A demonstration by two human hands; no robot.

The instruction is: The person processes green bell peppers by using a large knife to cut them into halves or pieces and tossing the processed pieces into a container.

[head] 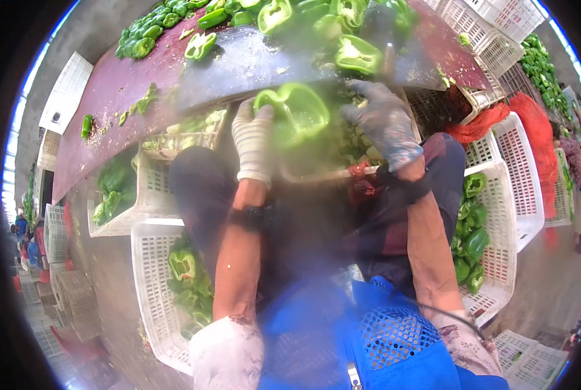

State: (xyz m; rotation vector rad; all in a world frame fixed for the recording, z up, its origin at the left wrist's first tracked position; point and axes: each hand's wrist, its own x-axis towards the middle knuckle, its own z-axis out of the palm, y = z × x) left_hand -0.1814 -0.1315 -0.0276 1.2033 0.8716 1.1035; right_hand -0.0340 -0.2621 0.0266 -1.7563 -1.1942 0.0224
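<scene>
My left hand [254, 139], in a striped knit glove, grips a cut green bell pepper half [302, 114] by its left edge, with the hollow inside facing up. My right hand [383, 117], in a grey patterned glove, is just right of the pepper with its fingers apart; nothing shows in it. Below both hands, between the knees, a crate [315, 176] holds pale pepper scraps. More pepper halves [358, 54] lie on the metal sheet [251, 63] beyond the hands. An upright handle-like object [389, 61] stands beside them, blurred.
White plastic crates with green peppers stand at my left [146, 292] and right [505, 273]. A pile of peppers [146, 36] lies on the reddish tabletop [110, 105]. Red mesh sacks [536, 146] hang over crates at the right. Other people are far off at both sides.
</scene>
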